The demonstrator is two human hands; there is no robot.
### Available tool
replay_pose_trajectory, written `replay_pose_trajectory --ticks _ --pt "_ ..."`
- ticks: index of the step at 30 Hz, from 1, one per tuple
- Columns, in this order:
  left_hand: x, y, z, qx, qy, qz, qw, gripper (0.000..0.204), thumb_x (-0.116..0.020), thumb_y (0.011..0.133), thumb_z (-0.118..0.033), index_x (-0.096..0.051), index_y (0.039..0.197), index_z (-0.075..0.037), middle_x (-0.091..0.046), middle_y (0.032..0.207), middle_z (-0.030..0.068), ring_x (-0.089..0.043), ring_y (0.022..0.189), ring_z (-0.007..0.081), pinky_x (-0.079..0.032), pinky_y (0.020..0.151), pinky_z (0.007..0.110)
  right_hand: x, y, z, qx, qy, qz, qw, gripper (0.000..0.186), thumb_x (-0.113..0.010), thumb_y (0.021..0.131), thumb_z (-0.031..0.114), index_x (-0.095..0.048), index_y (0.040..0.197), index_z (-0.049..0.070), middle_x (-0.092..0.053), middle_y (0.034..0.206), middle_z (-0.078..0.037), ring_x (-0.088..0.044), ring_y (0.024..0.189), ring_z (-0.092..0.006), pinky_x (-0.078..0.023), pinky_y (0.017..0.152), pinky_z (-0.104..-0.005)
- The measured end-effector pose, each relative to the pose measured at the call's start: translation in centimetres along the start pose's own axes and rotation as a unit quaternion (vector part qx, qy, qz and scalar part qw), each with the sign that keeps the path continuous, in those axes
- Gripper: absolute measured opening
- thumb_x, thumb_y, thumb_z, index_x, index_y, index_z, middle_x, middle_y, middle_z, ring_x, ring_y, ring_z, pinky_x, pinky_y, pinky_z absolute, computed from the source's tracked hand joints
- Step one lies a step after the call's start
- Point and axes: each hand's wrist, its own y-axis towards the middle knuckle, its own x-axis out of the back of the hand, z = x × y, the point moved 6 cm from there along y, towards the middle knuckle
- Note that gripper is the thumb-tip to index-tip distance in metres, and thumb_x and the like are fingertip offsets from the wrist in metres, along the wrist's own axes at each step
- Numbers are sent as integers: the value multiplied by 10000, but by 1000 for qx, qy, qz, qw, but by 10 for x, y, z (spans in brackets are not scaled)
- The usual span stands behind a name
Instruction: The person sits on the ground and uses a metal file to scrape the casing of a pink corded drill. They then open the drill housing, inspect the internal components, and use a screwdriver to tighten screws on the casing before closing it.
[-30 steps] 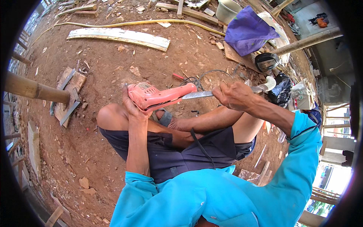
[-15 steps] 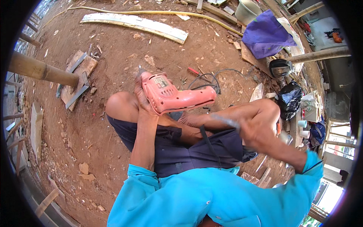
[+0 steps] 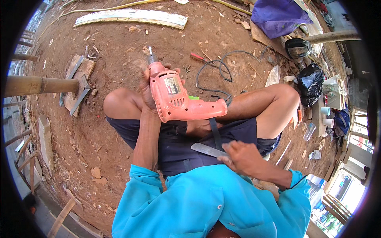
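Observation:
My left hand (image 3: 148, 91) is closed round the front body of a pink electric drill (image 3: 174, 103), whose silver chuck and short tip point away from me while its handle reaches right. A green piece (image 3: 193, 96) shows beside the handle. Low over my dark shorts, my right hand (image 3: 241, 158) is closed on a flat metal blade (image 3: 206, 150) that points left; its far end is hidden in my fingers. A black cord (image 3: 214, 89) loops on the dirt beyond the drill, near a red-handled tool (image 3: 197, 56).
Bamboo poles (image 3: 47, 86) and boards (image 3: 78, 102) stand or lie at the left. A long white plank (image 3: 131, 18) lies ahead. At right are a purple cloth (image 3: 278, 16), a black bag (image 3: 309, 79), cups (image 3: 325, 110) and a bottle (image 3: 309, 131) on the littered ground (image 3: 91, 139).
The drill has turned so its chuck points away from me. My right hand has pulled the blade off the handle and lowered it toward my lap. The view has shifted slightly.

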Motion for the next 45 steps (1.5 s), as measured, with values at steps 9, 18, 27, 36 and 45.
replay_pose_trajectory --ticks 9,18,27,36,45 --pt "34 8 6 19 16 -45 999 733 -603 930 -700 -620 1255 -43 -689 1205 232 -706 1023 453 -615 833 603 43 123 -24 156 113 -144 971 631 -809 849 235 -577 1414 78 -660 1227 -167 -651 1140 -406 -565 931 -441" --pt "10 7 -3 -64 -6 -45 997 530 -550 1015 -590 -630 1284 -139 -709 1160 161 -706 1064 363 -604 931 521 68 129 -36 81 393 -133 906 558 -858 844 98 -655 1351 -18 -686 1307 -174 -648 1215 -268 -497 1048 -379" --pt "-6 0 -3 -55 28 3 998 597 -521 1024 -573 -570 1341 -70 -700 1208 184 -753 920 391 -667 719 535 83 114 -73 -42 654 -196 730 461 -705 998 292 -665 1297 -57 -721 1155 -153 -705 992 -197 -570 907 -340" --pt "-11 -5 -7 -41 -12 110 993 652 -561 1016 -550 -514 1437 -54 -627 1331 262 -701 1057 474 -628 859 580 92 113 -146 -167 199 -402 878 420 -746 944 252 -705 1272 -7 -738 1139 -180 -709 1021 -331 -552 933 -415" --pt "-15 -10 -9 -60 -10 92 994 638 -543 1029 -543 -525 1425 -43 -645 1293 275 -699 1069 483 -634 847 587 12 159 -161 -146 24 -207 967 436 -793 858 241 -718 1251 67 -655 1059 -216 -651 999 -408 -515 866 -490"
